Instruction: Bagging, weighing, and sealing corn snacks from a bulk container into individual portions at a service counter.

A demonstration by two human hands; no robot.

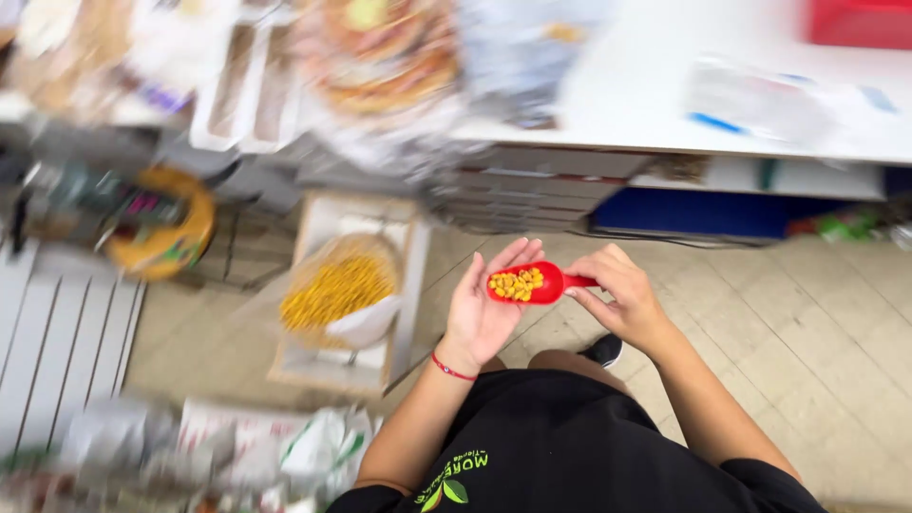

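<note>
Right hand [622, 296] pinches a red scoop [538, 283] of yellow kernels [516, 283]; left hand [486, 302] lies open, cupped beneath.
Upper-left shelves are blurred beyond telling.

One head-worn camera looks steeply down from close above at the tiled floor [807, 313] and white counter [646, 85]

One red scoop [541, 282], two hands, one sack of corn [337, 290].

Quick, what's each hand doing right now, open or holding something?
Left hand: open, palm cupped against the bowl of the red scoop of yellow kernels.
Right hand: closed on the scoop's handle.
</note>
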